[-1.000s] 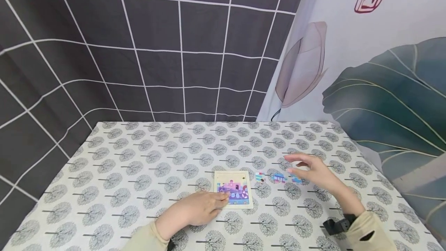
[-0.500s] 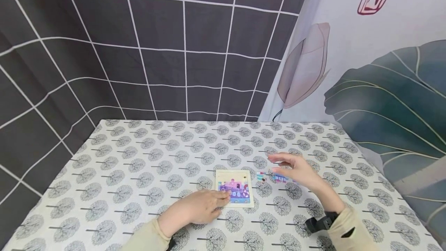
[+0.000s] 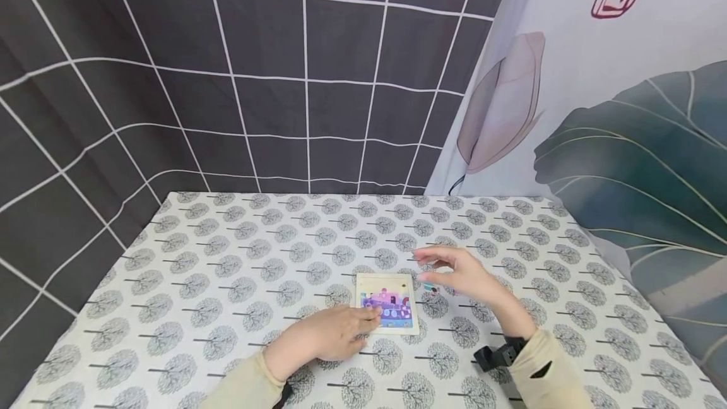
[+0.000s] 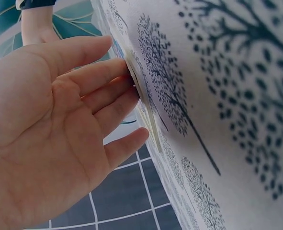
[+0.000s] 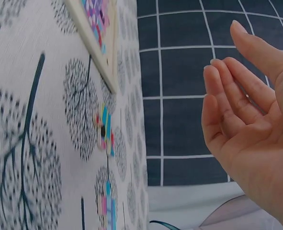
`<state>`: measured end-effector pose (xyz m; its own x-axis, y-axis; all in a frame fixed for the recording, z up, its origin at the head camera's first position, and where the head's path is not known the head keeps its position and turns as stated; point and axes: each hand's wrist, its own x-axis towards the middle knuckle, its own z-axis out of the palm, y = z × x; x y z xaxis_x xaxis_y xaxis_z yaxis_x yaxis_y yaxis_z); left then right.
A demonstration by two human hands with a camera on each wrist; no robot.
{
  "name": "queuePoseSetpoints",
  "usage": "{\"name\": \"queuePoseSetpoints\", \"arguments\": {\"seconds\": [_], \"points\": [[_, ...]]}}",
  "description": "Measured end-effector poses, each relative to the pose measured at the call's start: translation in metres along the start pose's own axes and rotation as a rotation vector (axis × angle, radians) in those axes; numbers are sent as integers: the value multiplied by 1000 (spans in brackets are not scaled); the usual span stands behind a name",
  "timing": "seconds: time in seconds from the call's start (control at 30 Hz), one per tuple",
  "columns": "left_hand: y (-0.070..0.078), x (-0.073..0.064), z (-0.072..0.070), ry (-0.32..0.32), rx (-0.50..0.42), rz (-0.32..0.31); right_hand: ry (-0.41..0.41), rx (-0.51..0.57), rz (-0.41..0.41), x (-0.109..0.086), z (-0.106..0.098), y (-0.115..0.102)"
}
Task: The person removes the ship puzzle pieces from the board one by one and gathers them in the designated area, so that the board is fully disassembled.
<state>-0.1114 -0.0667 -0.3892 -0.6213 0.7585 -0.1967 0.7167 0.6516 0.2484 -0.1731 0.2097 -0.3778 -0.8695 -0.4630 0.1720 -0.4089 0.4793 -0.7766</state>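
Observation:
A jigsaw puzzle board (image 3: 386, 279) with a pale frame lies on the table, a purple and pink ship picture partly filling it. My left hand (image 3: 342, 332) rests its nearly straight fingers on the board's left side; in the left wrist view, the fingertips touch its edge. My right hand (image 3: 457, 273) hovers right of the board, its fingers loosely bent and thumb apart, holding nothing. Beneath it, a striped puzzle piece (image 5: 105, 129) lies on the cloth. Another puzzle piece (image 5: 107, 208), pink and blue, lies farther along; the right hand mostly covers it in the head view.
A white cloth (image 3: 227, 283) with grey tree prints covers the table. Behind stands a dark curtain (image 3: 341, 106) with white grid lines. At the right hangs a pale curtain (image 3: 613, 100) with leaf and flower prints. Each wrist wears a dark strap.
My right hand has moved left over the loose puzzle pieces toward the board, holding nothing. The left hand stays on the board. The head view has shifted slightly.

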Motion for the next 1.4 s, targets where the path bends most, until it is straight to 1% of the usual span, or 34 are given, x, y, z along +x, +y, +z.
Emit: {"name": "queuePoseSetpoints", "arguments": {"seconds": [0.17, 0.37, 0.63, 0.77, 0.9, 1.03, 1.17, 1.27, 1.4], "points": [[0, 2, -1, 13, 17, 10, -31, 4, -43, 8, 8, -3], [2, 4, -2, 31, 47, 13, -73, 2, -76, 16, 23, -2], [7, 13, -3, 59, 103, 8, -110, -51, -101, 25, 35, -4], [9, 15, -1, 84, 89, -7, -176, -67, -146, 30, 39, -5], [11, 14, 3, 108, 71, -20, -258, -64, -164, 35, 46, -7], [12, 12, 6, 126, 86, -36, -289, -88, -94, 39, 55, -8], [13, 10, 6, 128, 76, -52, -317, -97, -25, 40, 63, -5], [15, 9, 6, 118, 69, -59, -340, -86, -11, 40, 67, -3], [17, 8, 4, 104, 84, -66, -342, -96, -6, 42, 71, -1]]}}
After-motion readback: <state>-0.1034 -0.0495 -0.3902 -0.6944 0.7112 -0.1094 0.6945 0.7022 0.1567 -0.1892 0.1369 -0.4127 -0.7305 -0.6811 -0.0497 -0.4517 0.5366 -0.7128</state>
